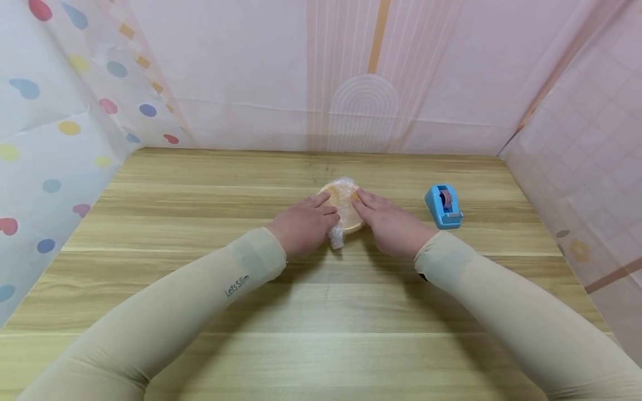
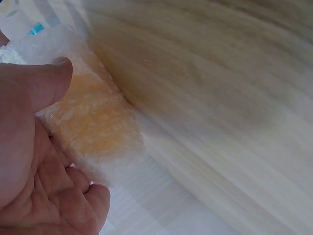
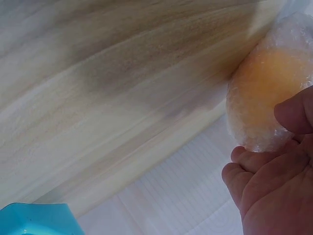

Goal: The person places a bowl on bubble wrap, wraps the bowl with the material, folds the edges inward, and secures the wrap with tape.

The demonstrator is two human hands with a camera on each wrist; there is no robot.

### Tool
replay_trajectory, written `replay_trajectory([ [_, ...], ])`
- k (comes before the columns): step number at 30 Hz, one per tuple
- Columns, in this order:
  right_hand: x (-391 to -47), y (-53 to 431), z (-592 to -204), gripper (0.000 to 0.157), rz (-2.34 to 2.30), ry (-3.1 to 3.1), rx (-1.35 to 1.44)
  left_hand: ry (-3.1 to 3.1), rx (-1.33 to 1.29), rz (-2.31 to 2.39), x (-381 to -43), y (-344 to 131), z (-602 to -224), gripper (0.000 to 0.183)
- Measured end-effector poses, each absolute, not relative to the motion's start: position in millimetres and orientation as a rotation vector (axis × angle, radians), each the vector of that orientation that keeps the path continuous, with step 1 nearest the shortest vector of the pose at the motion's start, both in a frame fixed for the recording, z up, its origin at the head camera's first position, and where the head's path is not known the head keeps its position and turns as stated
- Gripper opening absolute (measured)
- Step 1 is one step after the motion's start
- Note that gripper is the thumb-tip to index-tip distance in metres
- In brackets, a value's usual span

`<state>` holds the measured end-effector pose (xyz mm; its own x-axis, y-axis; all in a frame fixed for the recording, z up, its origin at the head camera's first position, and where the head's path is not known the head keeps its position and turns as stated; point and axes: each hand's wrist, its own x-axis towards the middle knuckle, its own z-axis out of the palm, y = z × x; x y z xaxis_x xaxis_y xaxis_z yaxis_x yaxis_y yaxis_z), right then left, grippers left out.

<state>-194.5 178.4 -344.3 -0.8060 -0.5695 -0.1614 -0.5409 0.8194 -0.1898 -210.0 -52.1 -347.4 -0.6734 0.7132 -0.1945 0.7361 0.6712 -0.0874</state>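
Note:
A round yellow-orange item in bubble wrap sits on the table between the hands; the wrap hides its exact kind. A twisted or folded tail of wrap sticks out at its near side. My left hand holds it from the left, its fingers over the top and its thumb against the wrapped side. From the right, my right hand holds the opposite edge, fingers on top and thumb on the side. Both wrist views show the orange through the clear bubbles.
A blue tape dispenser with a roll of tape stands to the right of the right hand. The wood-grain table meets patterned sheets at the back, left and right.

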Motion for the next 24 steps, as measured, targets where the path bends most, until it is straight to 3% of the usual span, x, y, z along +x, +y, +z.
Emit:
replay_trajectory([
  [12,-192.6,187.7,-343.2,0.077,-0.309,2.802,-0.757,2.735,1.221,-0.277,-212.6,-51.2,-346.0,0.04],
  [24,-190.3,237.5,-324.4,0.046,-0.487,3.039,-0.351,2.72,1.204,-0.267,-214.9,-51.7,-342.8,0.039],
])
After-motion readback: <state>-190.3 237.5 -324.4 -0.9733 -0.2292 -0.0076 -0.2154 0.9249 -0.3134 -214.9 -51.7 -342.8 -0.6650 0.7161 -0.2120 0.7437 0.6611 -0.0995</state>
